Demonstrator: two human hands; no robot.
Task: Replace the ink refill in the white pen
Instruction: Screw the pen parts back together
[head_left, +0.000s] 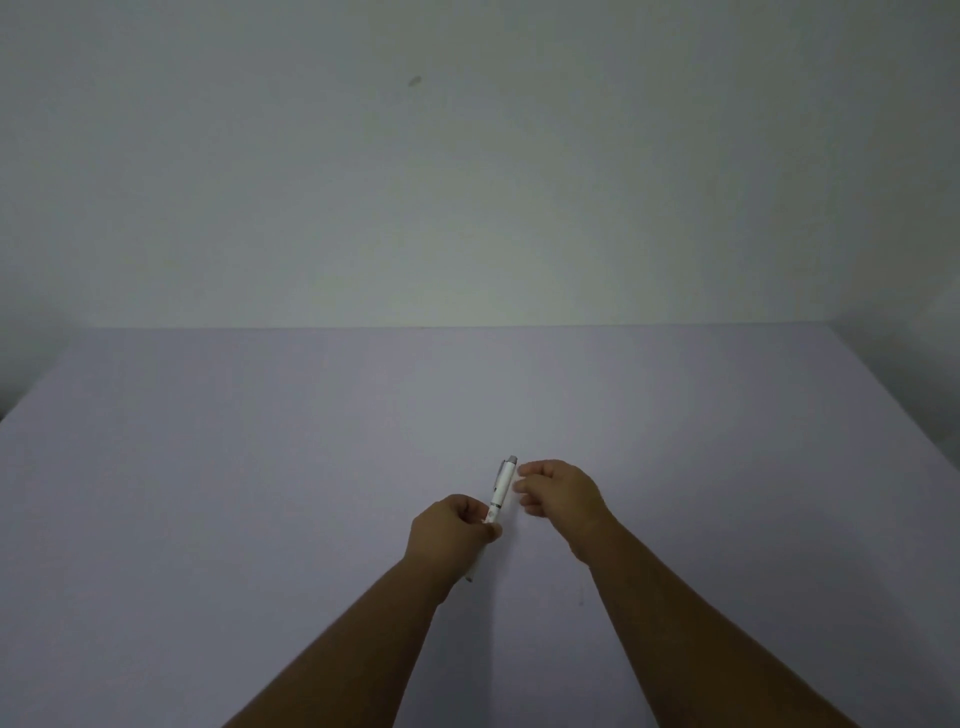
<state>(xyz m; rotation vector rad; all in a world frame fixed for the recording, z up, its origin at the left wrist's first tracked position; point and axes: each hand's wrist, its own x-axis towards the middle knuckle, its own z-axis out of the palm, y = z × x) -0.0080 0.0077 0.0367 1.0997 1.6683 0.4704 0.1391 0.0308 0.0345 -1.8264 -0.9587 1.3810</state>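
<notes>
The white pen (502, 488) has a grey push button at its far end and a clip along its side. My left hand (451, 530) is shut around its lower half, and the tip pokes out below that wrist. The pen tilts up and away from me, above the table. My right hand (558, 493) hovers just right of the pen's upper barrel with its fingers loosely curled and apart, a small gap from the pen. No loose refill shows.
A pale lilac table (260, 493) fills the lower half of the view, its far edge meeting a plain wall (467, 182). The table's right edge runs diagonally at the far right.
</notes>
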